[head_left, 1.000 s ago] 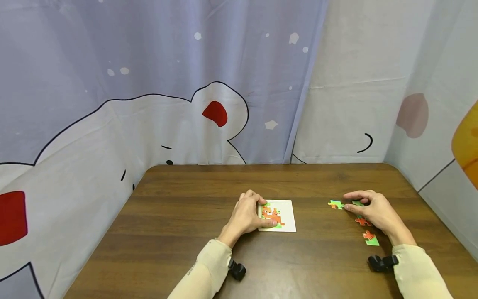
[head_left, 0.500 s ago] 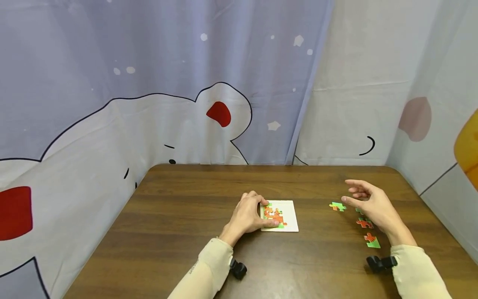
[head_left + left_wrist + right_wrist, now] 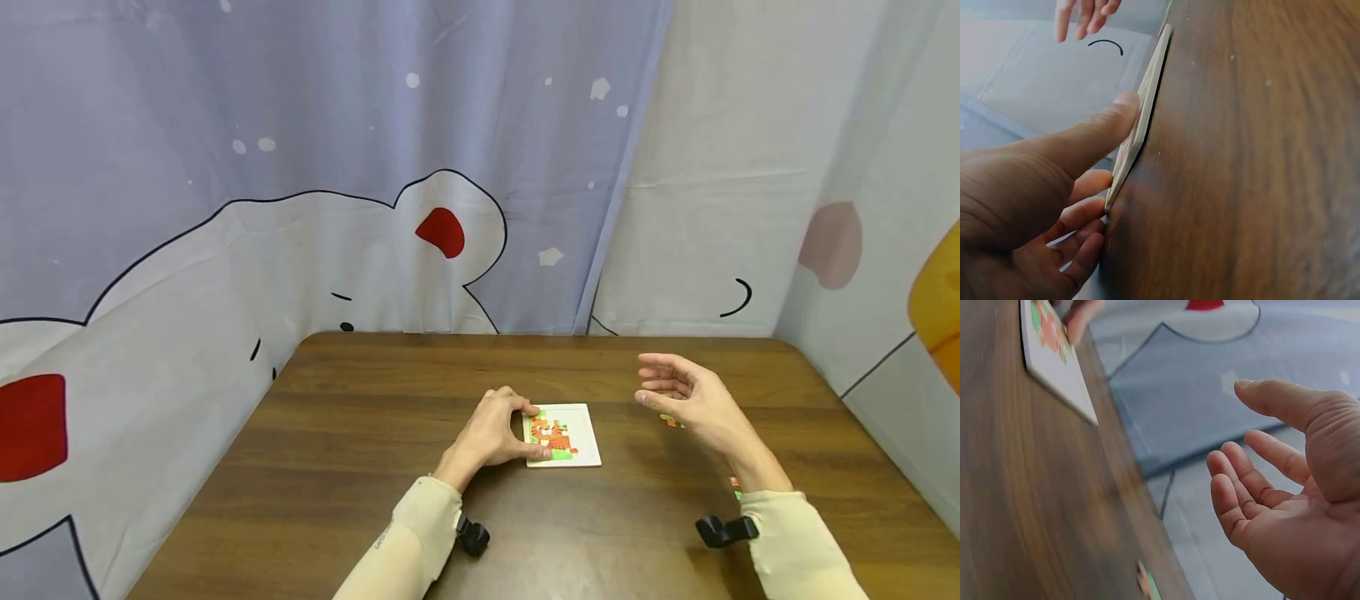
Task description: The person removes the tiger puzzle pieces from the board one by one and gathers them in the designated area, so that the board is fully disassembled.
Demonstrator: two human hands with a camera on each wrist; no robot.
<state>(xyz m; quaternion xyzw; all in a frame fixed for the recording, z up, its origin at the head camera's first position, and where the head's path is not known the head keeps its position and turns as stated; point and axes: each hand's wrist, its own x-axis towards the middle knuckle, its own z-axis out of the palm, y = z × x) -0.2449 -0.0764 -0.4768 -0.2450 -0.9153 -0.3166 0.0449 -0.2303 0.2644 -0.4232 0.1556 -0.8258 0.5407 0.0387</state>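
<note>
A white square puzzle board (image 3: pixel 585 442) lies flat on the wooden table, its left part filled with pieces that show an orange tiger on green. My left hand (image 3: pixel 491 429) holds the board at its left side. In the left wrist view its thumb (image 3: pixel 1107 128) rests on the board's face, with the other fingers along the edge. Raised over the table to the right of the board is my right hand (image 3: pixel 697 404), fingers loosely bent and nothing between them. Beneath it a green and orange puzzle piece (image 3: pixel 670 420) shows partly, also visible in the right wrist view as a loose piece (image 3: pixel 1147 584).
Another loose piece (image 3: pixel 736 483) peeks out beside the right wrist; the hand and forearm hide the other pieces there. A printed curtain (image 3: pixel 360 250) hangs behind the table (image 3: pixel 360 475). Black wrist cameras sit by both cuffs.
My right hand has lifted away from the loose pieces and moved left, empty, now covering most of them. My left hand stays at the board.
</note>
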